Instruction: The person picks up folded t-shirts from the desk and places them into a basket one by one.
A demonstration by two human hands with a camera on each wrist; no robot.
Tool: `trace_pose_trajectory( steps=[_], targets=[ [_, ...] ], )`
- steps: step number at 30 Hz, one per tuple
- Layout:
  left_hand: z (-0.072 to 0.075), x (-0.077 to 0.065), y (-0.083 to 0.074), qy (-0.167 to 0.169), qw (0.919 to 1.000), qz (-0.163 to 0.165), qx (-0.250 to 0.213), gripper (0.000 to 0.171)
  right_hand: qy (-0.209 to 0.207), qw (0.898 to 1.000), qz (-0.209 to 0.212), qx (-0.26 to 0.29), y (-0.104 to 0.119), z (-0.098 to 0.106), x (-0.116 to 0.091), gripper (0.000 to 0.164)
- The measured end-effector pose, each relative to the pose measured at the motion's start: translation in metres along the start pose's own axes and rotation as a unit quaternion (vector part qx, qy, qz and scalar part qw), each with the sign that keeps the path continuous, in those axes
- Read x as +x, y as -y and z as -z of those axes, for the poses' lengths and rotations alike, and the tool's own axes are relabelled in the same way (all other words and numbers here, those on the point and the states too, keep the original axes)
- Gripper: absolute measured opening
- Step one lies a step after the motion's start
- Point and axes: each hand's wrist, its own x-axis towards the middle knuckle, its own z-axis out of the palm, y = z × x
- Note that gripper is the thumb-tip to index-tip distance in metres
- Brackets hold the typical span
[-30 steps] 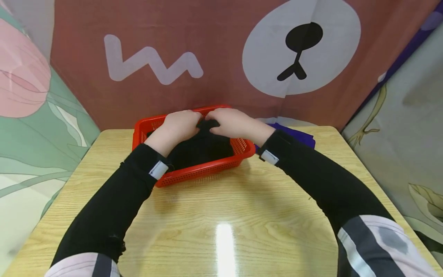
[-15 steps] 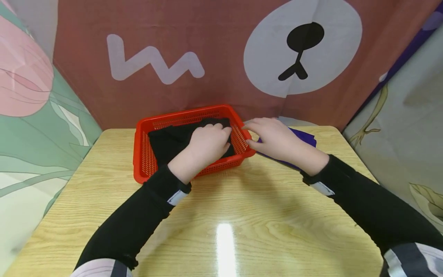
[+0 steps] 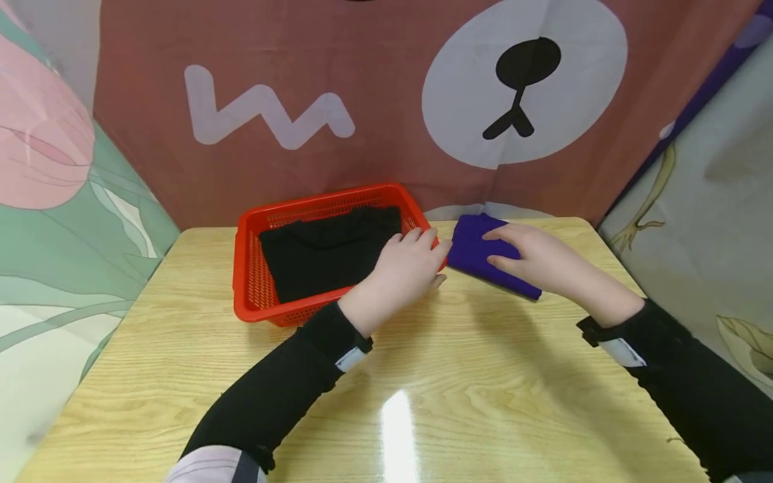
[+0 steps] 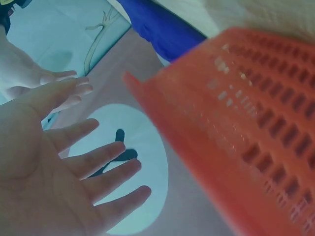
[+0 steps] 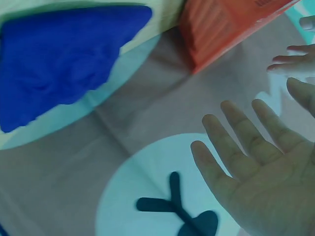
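A folded black cloth [image 3: 326,248] lies inside the red plastic basket [image 3: 246,268]. Over the basket's right front corner hovers my left hand [image 3: 406,268], its fingers spread and holding nothing; the left wrist view shows that open palm [image 4: 64,167] beside the perforated wall. To the right of the basket lies a folded purple cloth [image 3: 477,251], which looks blue in the wrist views. My right hand [image 3: 537,258] is above the cloth's right part with straight fingers and nothing in its grasp. In the right wrist view the cloth [image 5: 69,59] appears apart from the fingers.
Both things stand at the back of a light wooden table [image 3: 374,376]. Behind it hangs a brown curtain [image 3: 272,168] with a bear's muzzle. Patterned fabric [image 3: 706,268] borders the right side.
Both hands have left the black cloth in the basket and moved right. The left hand is now at the basket's right corner, the right hand over the purple cloth.
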Motion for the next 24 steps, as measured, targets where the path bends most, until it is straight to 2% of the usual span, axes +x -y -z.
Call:
trace_pose_trajectory(
  steps=[7, 12, 15, 18, 21, 24],
  targets=[
    [-0.005, 0.016, -0.023, 0.041, 0.999, -0.017, 0.001, 0.052, 0.02, 0.999, -0.04, -0.009, -0.026, -0.011, -0.003, 0.042],
    [-0.011, 0.021, -0.035, 0.041, 0.9984, -0.038, 0.006, 0.051, 0.033, 0.997, -0.061, -0.024, -0.043, -0.024, -0.005, 0.044],
    [-0.014, 0.022, -0.041, 0.025, 0.9976, -0.064, 0.011, 0.049, 0.039, 0.996, -0.066, -0.034, -0.051, -0.031, -0.007, 0.044],
    [-0.018, 0.02, -0.048, 0.014, 0.9941, -0.107, 0.011, 0.048, 0.045, 0.996, -0.066, -0.043, -0.058, -0.039, -0.009, 0.045],
    [-0.021, 0.019, -0.056, 0.019, 0.9902, -0.139, 0.004, 0.047, 0.045, 0.996, -0.059, -0.048, -0.066, -0.046, -0.01, 0.043],
    [-0.026, 0.019, -0.062, 0.039, 0.9888, -0.144, -0.005, 0.045, 0.049, 0.996, -0.053, -0.056, -0.073, -0.054, -0.01, 0.042]
  ],
)
